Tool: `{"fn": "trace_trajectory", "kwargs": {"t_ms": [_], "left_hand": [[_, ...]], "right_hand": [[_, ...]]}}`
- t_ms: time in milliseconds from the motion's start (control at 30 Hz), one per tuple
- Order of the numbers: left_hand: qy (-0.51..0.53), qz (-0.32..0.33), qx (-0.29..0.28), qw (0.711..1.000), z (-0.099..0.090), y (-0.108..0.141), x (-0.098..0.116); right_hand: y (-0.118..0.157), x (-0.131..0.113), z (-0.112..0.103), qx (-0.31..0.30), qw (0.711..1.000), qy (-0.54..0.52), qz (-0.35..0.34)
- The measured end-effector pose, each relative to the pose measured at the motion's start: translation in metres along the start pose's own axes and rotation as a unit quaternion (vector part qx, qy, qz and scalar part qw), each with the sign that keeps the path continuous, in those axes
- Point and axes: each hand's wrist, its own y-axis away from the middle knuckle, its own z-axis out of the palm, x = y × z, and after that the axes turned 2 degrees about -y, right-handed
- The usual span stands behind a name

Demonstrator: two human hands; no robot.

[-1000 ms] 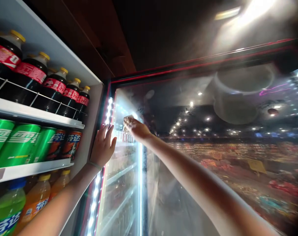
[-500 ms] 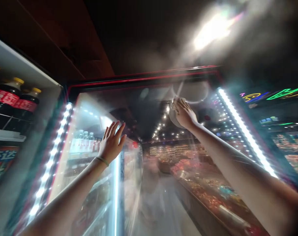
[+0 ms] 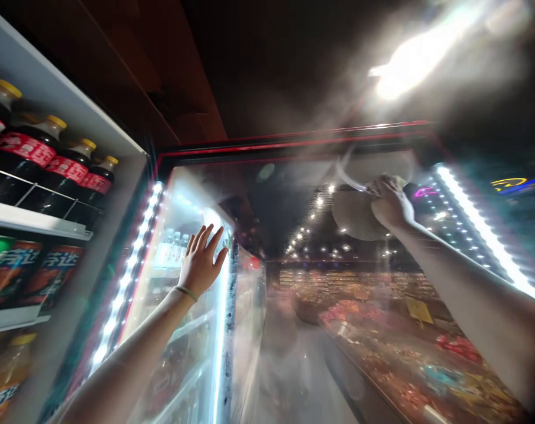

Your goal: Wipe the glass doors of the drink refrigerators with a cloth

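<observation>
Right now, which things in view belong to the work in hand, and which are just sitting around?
In use:
right hand
pale cloth it holds, partly hidden
glass door
left hand, open; contact unclear

Just around:
cola bottles
drink cans
orange drink bottle
yellow sign beyond the glass

Left arm (image 3: 132, 353) reaches up from bottom left, wrist (image 3: 187, 292) roughly in line with the forearm, left hand (image 3: 201, 262) raised with its back to the camera, fingers up and slightly fanned, thumb out to the right. Right arm (image 3: 466, 288) comes in from the lower right edge, stretched up and left; right hand (image 3: 390, 203) sits higher than the left and well apart from it, fingers bent and bunched, fingertips too blurred to read.
</observation>
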Motion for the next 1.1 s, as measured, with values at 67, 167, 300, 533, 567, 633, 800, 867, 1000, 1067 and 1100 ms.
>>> {"fn": "trace_trajectory", "kwargs": {"t_ms": [67,167,300,533,567,633,800,867,1000,1067,1100], "left_hand": [[-0.003,0.015,-0.002,1.000,-0.004,0.013,-0.012],[-0.009,0.038,-0.006,0.999,-0.012,0.035,-0.035],[-0.011,0.012,-0.005,1.000,-0.029,0.067,-0.076],[-0.006,-0.027,-0.034,0.999,-0.045,0.094,-0.106],[-0.006,-0.028,-0.033,0.999,-0.044,0.093,-0.106],[-0.006,-0.028,-0.031,0.999,-0.043,0.092,-0.105],[0.000,-0.019,-0.030,0.999,-0.042,0.091,-0.107],[0.002,-0.014,-0.024,1.000,-0.041,0.091,-0.110],[0.006,-0.006,-0.018,1.000,-0.039,0.093,-0.115],[0.005,-0.006,-0.015,1.000,-0.039,0.094,-0.117],[0.002,-0.006,-0.014,1.000,-0.039,0.094,-0.118]], "right_hand": [[-0.016,-0.045,0.026,-0.020,1.000,-0.013,0.000],[-0.035,-0.132,0.067,-0.063,0.996,-0.043,-0.046],[-0.036,-0.268,0.110,-0.104,0.985,-0.083,-0.114],[0.022,-0.461,0.156,-0.188,0.939,-0.121,-0.263],[0.028,-0.475,0.159,-0.190,0.933,-0.126,-0.280],[0.032,-0.488,0.163,-0.190,0.926,-0.132,-0.299],[-0.005,-0.450,0.154,-0.188,0.937,-0.121,-0.268],[-0.026,-0.412,0.144,-0.178,0.952,-0.103,-0.227],[-0.055,-0.311,0.113,-0.128,0.979,-0.068,-0.140],[-0.064,-0.253,0.095,-0.108,0.987,-0.040,-0.108],[-0.067,-0.224,0.087,-0.102,0.990,-0.024,-0.096]]}}
